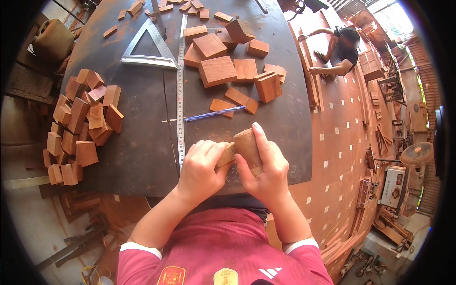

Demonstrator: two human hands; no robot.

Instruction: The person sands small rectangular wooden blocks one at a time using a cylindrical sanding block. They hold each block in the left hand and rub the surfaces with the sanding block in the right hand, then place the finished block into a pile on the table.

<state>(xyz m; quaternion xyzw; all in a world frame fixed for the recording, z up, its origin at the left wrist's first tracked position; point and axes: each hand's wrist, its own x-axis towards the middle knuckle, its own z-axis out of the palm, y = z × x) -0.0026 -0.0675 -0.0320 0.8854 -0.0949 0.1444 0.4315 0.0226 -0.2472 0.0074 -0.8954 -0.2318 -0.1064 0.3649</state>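
Gripping a small tan block in the left hand and a bigger brown block in the right hand, here we are, both pieces just right of the near end of the white measuring strip! The left grip is curled firmly around its block; the right grip pinches the brown one between thumb and fingers, and the two blocks come together at their edges.

Look at that strip, lying on the dark worktop: fine graduations all along it, black figures with some red among them. Right of it, a blue pen points its left end at the scale and crosses a small flat block. Beyond the pen, still to the strip's right, there's a loose cluster of reddish blocks! Over on the strip's left, a metal triangle brings one corner right up to it, and farther left sits a crowded heap of blocks.

Nearer than the strip, the red shirt shows two crests and a white striped emblem. Far off to the strip's right, a co-worker crouches, and a pale box carries dark printed lettering.
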